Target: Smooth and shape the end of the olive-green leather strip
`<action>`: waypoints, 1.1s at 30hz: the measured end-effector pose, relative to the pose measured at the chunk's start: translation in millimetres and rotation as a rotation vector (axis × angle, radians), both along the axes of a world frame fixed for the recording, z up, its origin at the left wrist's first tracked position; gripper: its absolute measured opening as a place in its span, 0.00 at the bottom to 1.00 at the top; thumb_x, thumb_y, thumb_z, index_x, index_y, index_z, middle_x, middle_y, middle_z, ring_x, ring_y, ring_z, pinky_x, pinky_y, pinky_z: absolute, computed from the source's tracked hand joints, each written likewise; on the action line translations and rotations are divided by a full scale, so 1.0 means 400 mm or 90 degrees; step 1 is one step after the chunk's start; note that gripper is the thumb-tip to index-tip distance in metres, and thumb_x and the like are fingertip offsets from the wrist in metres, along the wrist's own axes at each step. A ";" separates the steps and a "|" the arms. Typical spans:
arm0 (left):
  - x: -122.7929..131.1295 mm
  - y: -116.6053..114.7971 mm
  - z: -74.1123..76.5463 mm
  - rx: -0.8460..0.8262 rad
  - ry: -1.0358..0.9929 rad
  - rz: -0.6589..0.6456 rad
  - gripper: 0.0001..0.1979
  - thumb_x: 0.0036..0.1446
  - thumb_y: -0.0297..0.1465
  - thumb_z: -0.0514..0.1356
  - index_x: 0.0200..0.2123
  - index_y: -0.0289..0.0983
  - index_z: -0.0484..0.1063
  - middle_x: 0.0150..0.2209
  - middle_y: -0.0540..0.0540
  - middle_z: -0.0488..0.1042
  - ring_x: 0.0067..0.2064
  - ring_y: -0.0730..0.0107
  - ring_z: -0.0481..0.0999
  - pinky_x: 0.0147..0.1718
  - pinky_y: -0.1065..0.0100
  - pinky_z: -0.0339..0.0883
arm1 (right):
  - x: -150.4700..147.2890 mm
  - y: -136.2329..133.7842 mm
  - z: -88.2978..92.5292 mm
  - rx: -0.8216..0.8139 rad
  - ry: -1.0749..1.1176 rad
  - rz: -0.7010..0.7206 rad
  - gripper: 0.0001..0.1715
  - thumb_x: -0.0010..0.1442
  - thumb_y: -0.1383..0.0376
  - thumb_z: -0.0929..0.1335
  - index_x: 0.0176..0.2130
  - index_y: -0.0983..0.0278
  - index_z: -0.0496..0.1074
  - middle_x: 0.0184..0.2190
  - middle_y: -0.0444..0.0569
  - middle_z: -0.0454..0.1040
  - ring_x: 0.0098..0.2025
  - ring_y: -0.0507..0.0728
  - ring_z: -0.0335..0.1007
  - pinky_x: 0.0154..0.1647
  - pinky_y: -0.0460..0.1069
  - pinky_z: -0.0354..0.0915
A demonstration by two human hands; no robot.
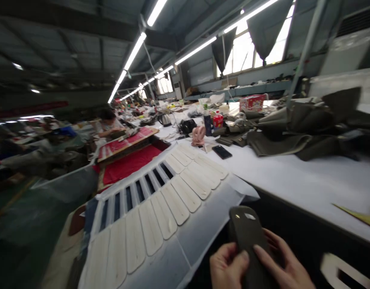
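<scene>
A dark olive, strap-shaped piece with a rounded end (246, 228) is held up at the lower right, with two small light marks near its tip. It looks like a flap or a thin stack of flaps; I cannot tell which. My left hand (229, 265) grips its left edge, thumb on top. From the right side my right hand (284, 261) holds it too, its thumb lying on the upper face. Beyond the hands, several pale strips with rounded ends (150, 226) lie side by side on a white-covered board (199, 235). Behind them runs a row of narrow dark strips (139, 190).
A white table (281, 172) extends to the right with a black phone (222, 151), a pink fan (198, 135), a red bottle (217, 119) and heaped dark material (296, 124). A pale cut-out piece (332, 263) shows at lower right. At left stands a plastic bin (67, 184); a person sits beyond.
</scene>
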State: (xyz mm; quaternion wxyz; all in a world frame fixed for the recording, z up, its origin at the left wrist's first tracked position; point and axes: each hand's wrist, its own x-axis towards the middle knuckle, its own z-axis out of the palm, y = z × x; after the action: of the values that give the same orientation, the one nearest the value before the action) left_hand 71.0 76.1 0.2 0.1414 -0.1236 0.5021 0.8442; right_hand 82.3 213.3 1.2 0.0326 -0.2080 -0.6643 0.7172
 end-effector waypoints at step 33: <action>0.008 0.046 -0.042 -0.155 -0.029 -0.013 0.27 0.47 0.39 0.70 0.51 0.37 0.75 0.45 0.42 0.80 0.46 0.55 0.79 0.45 0.66 0.73 | 0.031 -0.008 -0.011 -0.077 0.008 -0.212 0.22 0.44 0.50 0.76 0.29 0.65 0.75 0.25 0.49 0.76 0.27 0.56 0.70 0.27 0.47 0.66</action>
State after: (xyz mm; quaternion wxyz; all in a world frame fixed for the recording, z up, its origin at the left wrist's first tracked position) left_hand 74.1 94.4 -16.5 0.1454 -0.1541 0.5985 0.7726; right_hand 94.6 210.0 -3.0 0.1428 -0.3124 -0.5757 0.7420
